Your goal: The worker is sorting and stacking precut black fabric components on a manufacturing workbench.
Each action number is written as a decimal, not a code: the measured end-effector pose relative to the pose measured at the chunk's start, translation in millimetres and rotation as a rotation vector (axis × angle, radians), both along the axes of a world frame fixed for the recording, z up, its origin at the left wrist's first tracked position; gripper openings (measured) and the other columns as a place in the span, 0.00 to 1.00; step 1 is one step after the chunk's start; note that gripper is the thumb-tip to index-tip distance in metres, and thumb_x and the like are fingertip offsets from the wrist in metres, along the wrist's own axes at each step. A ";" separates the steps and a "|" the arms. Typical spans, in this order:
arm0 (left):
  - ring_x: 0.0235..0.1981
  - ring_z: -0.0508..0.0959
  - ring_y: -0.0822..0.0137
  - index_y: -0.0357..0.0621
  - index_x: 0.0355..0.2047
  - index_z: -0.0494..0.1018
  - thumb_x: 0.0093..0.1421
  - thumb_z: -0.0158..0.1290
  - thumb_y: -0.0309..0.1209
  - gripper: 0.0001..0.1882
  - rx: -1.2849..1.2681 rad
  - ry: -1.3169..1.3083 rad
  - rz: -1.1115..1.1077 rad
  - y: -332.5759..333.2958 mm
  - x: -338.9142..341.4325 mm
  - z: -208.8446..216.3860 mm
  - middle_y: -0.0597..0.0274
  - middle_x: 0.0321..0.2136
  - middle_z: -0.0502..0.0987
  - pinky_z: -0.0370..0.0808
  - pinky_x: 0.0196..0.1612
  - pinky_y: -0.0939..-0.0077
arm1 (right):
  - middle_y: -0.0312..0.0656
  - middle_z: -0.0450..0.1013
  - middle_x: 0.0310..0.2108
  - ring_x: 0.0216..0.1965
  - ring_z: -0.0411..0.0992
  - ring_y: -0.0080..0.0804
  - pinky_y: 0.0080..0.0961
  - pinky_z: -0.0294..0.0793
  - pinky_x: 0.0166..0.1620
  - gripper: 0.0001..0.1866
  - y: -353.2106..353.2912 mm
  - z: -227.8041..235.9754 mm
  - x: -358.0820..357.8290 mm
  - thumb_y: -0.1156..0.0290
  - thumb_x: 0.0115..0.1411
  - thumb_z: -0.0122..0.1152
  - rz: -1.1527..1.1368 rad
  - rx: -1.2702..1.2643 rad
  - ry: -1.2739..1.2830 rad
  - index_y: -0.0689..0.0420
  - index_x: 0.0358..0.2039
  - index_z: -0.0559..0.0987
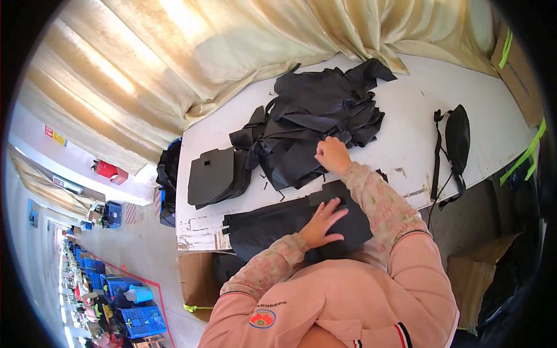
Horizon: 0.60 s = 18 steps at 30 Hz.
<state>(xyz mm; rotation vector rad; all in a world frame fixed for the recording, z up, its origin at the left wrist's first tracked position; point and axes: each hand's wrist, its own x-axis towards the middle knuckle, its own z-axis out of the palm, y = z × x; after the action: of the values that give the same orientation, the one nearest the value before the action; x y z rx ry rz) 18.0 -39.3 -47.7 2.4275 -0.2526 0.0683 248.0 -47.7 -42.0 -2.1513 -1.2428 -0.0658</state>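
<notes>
My left hand [324, 224] lies with its fingers spread on flat black fabric [267, 225] at the table's near edge. A stiffer-looking black panel [357, 223] lies at the right part of that fabric, partly covered by my hand and forearm. Farther off, my right hand [333, 154] is closed at the near side of a loose heap of black fabric pieces [319, 104]. Whatever its fingers hold, if anything, is hidden. Left of the heap sits a neat stack of dark panels [212, 176] with a small cut-out in the top one.
A black pouch with straps [457, 139] lies on the white table [406, 133] at the right. Cardboard boxes stand below the near edge [197, 278] and at the far right [516, 81]. Cream curtains [127, 75] hang behind. Blue crates [142, 321] stand on the floor at left.
</notes>
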 end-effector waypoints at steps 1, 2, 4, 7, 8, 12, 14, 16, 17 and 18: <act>0.68 0.53 0.46 0.48 0.63 0.60 0.55 0.61 0.43 0.38 0.003 -0.006 0.011 7.4 -2.9 3.7 0.45 0.66 0.53 0.51 0.67 0.48 | 0.41 0.72 0.32 0.39 0.71 0.45 0.42 0.71 0.40 0.08 1.9 10.9 -7.2 0.66 0.49 0.66 0.011 0.003 -0.006 0.54 0.27 0.77; 0.64 0.58 0.45 0.47 0.60 0.63 0.55 0.61 0.39 0.34 -0.066 -0.115 0.217 16.8 -5.6 7.6 0.44 0.63 0.57 0.56 0.65 0.52 | 0.41 0.71 0.31 0.39 0.71 0.45 0.41 0.71 0.40 0.08 3.1 22.0 -13.0 0.66 0.48 0.66 0.069 0.097 -0.011 0.54 0.27 0.77; 0.58 0.66 0.45 0.44 0.55 0.67 0.55 0.60 0.32 0.27 -0.082 -0.292 0.496 32.0 -7.0 18.8 0.44 0.58 0.64 0.64 0.60 0.59 | 0.41 0.71 0.33 0.42 0.69 0.45 0.41 0.70 0.43 0.10 1.9 28.2 -10.8 0.65 0.48 0.67 0.086 0.173 0.042 0.54 0.29 0.78; 0.54 0.69 0.45 0.43 0.52 0.68 0.55 0.59 0.30 0.24 -0.060 -0.360 0.596 47.5 -1.6 26.9 0.45 0.53 0.67 0.67 0.57 0.60 | 0.43 0.71 0.35 0.44 0.68 0.46 0.43 0.68 0.46 0.12 -0.6 7.7 4.6 0.64 0.48 0.68 -0.163 0.081 -0.023 0.55 0.31 0.78; 0.54 0.69 0.45 0.43 0.52 0.68 0.55 0.59 0.29 0.24 -0.039 -0.346 0.572 48.4 1.3 25.3 0.45 0.53 0.67 0.67 0.57 0.60 | 0.45 0.71 0.38 0.47 0.67 0.46 0.45 0.67 0.47 0.13 -3.8 -8.0 13.4 0.63 0.47 0.69 -0.195 -0.079 0.006 0.55 0.30 0.79; 0.57 0.66 0.44 0.42 0.54 0.66 0.54 0.60 0.29 0.27 0.017 -0.342 0.590 61.1 -2.9 20.8 0.43 0.55 0.65 0.65 0.59 0.59 | 0.42 0.72 0.33 0.44 0.69 0.45 0.43 0.68 0.44 0.10 -3.4 -1.6 -1.2 0.64 0.47 0.68 0.024 -0.065 -0.030 0.55 0.26 0.78; 0.57 0.65 0.44 0.41 0.56 0.64 0.52 0.62 0.27 0.31 0.068 -0.436 0.652 63.1 -3.9 27.9 0.42 0.56 0.63 0.64 0.59 0.59 | 0.41 0.73 0.31 0.41 0.70 0.42 0.39 0.68 0.42 0.10 1.2 32.0 -19.6 0.64 0.49 0.68 0.172 0.069 0.028 0.55 0.26 0.76; 0.56 0.66 0.44 0.41 0.56 0.64 0.51 0.62 0.26 0.31 0.071 -0.518 0.681 60.7 8.5 54.1 0.43 0.55 0.64 0.64 0.59 0.60 | 0.40 0.73 0.28 0.37 0.70 0.37 0.31 0.69 0.40 0.11 2.2 74.9 -39.8 0.65 0.52 0.67 0.367 0.192 0.306 0.57 0.25 0.74; 0.55 0.67 0.44 0.41 0.55 0.65 0.51 0.61 0.25 0.31 0.085 -0.612 0.717 64.9 11.3 66.3 0.44 0.54 0.65 0.65 0.58 0.60 | 0.39 0.73 0.27 0.36 0.71 0.33 0.26 0.69 0.40 0.11 4.9 101.4 -53.7 0.66 0.54 0.67 0.440 0.182 0.518 0.58 0.25 0.74; 0.53 0.68 0.46 0.40 0.54 0.66 0.51 0.60 0.23 0.28 0.064 -0.649 0.697 77.5 13.1 71.3 0.46 0.52 0.67 0.66 0.57 0.61 | 0.39 0.73 0.27 0.36 0.71 0.33 0.26 0.69 0.40 0.11 5.2 119.6 -61.2 0.66 0.54 0.67 0.445 0.177 0.517 0.58 0.25 0.74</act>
<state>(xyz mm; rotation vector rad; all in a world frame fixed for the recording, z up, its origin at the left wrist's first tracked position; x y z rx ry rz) 31.1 38.2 23.6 2.3700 0.3267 1.1705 186.8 -42.5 77.6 -1.5585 -1.3044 0.5156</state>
